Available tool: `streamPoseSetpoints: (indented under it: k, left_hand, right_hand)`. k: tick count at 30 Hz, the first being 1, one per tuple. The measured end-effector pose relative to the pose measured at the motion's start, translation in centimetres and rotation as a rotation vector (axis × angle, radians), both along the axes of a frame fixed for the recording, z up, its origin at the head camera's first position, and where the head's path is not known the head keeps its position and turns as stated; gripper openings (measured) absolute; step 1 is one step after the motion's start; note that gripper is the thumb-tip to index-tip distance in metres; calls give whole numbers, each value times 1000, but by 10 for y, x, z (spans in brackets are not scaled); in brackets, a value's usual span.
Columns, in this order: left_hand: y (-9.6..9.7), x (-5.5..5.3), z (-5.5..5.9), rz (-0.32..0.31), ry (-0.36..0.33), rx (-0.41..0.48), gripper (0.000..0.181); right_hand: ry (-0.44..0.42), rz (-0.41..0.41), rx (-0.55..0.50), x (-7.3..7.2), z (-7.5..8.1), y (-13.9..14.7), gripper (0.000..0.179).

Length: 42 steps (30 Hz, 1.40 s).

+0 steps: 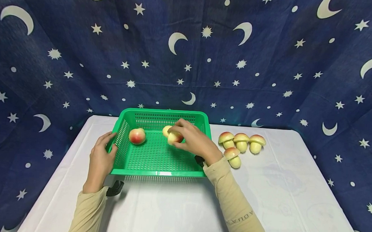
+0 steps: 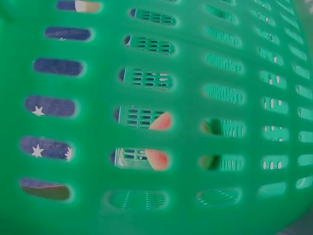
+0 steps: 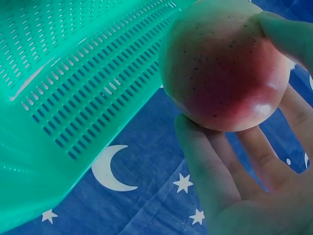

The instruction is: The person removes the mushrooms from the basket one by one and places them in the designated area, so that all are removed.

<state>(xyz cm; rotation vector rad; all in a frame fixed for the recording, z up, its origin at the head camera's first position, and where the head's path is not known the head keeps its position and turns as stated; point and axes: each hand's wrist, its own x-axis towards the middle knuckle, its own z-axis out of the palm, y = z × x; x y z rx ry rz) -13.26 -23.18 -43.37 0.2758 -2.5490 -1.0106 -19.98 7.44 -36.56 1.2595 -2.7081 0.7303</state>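
My right hand (image 1: 192,137) is over the green basket (image 1: 160,173), pinching a toy mushroom (image 1: 173,138) between thumb and fingers. Its pale stem points to the left. In the right wrist view, the mushroom's speckled red and yellow cap (image 3: 227,73) faces the camera. Inside the basket, toward its left side, lies a rounded red and cream thing (image 1: 137,136) that resembles a mushroom cap. My left hand (image 1: 101,157) holds the basket's left rim, its thumb and fingers at the edge. Close-up basket wall (image 2: 186,98) fills the left wrist view, with red showing through its slots.
Several toy mushrooms (image 1: 241,142) with red-topped caps and pale stems lie grouped just right of the basket. A white cloth (image 1: 283,200) covers the table. Behind it hangs a dark blue curtain (image 1: 202,60) with moons and stars.
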Motion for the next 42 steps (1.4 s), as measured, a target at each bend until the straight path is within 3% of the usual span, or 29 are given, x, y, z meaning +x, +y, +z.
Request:
streamPoseSetpoints:
  k: [16, 42]
  left_hand:
    - [1, 0, 1, -4, 0, -1, 43]
    - [1, 2, 2, 8, -10, 1, 43]
  right_hand:
    - [63, -17, -12, 8, -3, 25, 33]
    - [73, -68, -10, 17, -8, 54, 31]
